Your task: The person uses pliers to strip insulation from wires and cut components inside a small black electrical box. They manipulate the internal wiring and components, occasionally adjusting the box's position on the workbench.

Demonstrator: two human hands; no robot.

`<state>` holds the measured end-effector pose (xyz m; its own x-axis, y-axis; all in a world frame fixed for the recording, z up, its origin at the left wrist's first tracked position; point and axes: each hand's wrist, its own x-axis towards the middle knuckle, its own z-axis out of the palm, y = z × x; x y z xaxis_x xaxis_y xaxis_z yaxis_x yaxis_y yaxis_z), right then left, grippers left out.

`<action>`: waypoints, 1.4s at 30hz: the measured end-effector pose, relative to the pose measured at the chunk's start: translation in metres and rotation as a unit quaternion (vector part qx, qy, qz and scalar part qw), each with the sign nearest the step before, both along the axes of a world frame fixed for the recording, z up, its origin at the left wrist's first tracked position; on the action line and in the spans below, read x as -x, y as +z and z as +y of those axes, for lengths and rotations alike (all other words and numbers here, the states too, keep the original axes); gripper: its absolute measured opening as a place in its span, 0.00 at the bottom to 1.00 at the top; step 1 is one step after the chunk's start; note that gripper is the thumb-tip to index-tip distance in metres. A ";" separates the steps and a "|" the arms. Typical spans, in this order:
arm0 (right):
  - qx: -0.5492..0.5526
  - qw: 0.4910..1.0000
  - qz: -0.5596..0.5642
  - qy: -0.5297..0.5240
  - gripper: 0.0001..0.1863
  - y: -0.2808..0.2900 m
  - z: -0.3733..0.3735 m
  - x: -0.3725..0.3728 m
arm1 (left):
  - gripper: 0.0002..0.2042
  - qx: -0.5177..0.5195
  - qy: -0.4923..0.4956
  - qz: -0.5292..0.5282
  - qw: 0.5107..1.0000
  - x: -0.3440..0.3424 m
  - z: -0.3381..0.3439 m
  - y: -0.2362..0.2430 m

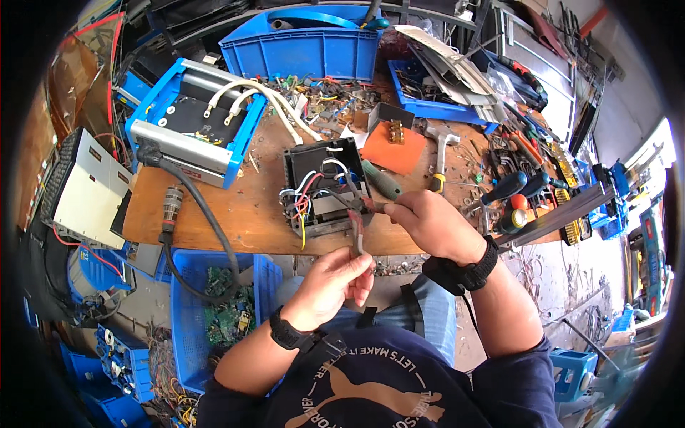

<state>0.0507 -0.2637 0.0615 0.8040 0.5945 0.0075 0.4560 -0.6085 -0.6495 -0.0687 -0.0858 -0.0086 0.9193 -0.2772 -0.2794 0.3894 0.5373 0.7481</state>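
Over a black open-topped housing near the bench's front edge, both my hands work one pair of pliers with worn red handles. My left hand is closed round the handle that points down toward me. The other handle, pointing right, is in the grip of my right hand. The jaws are among the wires inside the housing; what they bite on cannot be made out. Red, white, blue and yellow wires come out at the housing's left side. A tool with a green handle lies just behind my right hand.
A blue-framed machine case with thick white cables stands left. Behind are a blue crate and scattered scraps. A hammer, orange sheet and screwdrivers lie right. Below the edge sits a blue basket of circuit boards.
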 end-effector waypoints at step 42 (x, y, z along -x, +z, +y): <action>-0.098 0.929 0.354 0.029 0.12 -0.005 0.010 0.003 | 0.12 0.197 -0.015 0.007 0.980 -0.009 -0.021 -0.014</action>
<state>0.0477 -0.2539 0.0561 0.6142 0.6808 -0.3991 -0.1000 -0.4346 -0.8951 -0.0596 -0.1068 -0.0228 0.9058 -0.3931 -0.1581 0.4184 0.7713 0.4796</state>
